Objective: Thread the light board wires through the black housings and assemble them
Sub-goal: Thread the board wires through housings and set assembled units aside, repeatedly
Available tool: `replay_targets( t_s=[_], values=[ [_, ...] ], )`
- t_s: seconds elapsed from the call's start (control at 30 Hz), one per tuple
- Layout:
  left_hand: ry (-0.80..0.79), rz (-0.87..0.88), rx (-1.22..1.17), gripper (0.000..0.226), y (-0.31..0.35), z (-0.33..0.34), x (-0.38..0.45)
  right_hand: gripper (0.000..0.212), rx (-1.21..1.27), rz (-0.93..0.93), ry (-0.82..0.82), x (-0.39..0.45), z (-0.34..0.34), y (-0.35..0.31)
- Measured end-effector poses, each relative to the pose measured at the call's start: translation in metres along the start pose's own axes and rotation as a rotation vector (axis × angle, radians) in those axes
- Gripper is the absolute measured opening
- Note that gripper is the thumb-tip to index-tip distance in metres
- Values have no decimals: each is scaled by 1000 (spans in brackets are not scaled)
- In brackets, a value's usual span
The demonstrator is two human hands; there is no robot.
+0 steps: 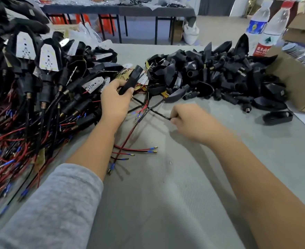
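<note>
Seen from above, a person works at a grey table (166, 194). The left hand (114, 101) has its grip clamped around a black housing (132, 79), held tilted above the table between two heaps. The right hand (189, 121) pinches a black-sheathed wire (158, 114) that runs back toward the housing, near loose red and black wires (135, 150) with blue-sleeved ends lying on the table. To the left sits a pile of assembled housings (40, 83) with white light boards and trailing wires; to the right, a pile of empty black housings (220, 74). Two water bottles (266, 33) stand behind it, beside a cardboard box (295, 81).
</note>
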State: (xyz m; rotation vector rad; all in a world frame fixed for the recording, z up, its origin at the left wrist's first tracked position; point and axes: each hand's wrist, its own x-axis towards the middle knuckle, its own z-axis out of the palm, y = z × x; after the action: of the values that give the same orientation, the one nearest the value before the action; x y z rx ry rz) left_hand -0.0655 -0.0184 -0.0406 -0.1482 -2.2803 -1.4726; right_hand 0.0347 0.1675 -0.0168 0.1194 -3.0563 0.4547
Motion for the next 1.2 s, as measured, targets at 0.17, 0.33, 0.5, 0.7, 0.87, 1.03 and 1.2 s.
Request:
replay_targets(
  t_s=[0.17,0.33,0.5,0.7,0.87,1.03,1.2],
  values=[
    [6,74,12,28,-2,2,-3,7,56,-21,-203,-4,-21,7],
    [-152,206,393,30,0,4,3,29,52,-12,-325,3,-16,-5],
    [-260,159,584,28,12,9,8,9,159,21,-85,16,-5,-6],
    [-406,260,684,25,19,18,2,30,102,-48,-57,21,16,-24],
    [-419,217,723,26,15,15,-2,30,30,75,39,23,21,-20],
    [-340,204,656,28,21,16,-9,23,-19,258,30,12,4,-5],
    [-228,165,529,27,49,21,-26,9,129,263,-20,4,-8,7]
  ],
)
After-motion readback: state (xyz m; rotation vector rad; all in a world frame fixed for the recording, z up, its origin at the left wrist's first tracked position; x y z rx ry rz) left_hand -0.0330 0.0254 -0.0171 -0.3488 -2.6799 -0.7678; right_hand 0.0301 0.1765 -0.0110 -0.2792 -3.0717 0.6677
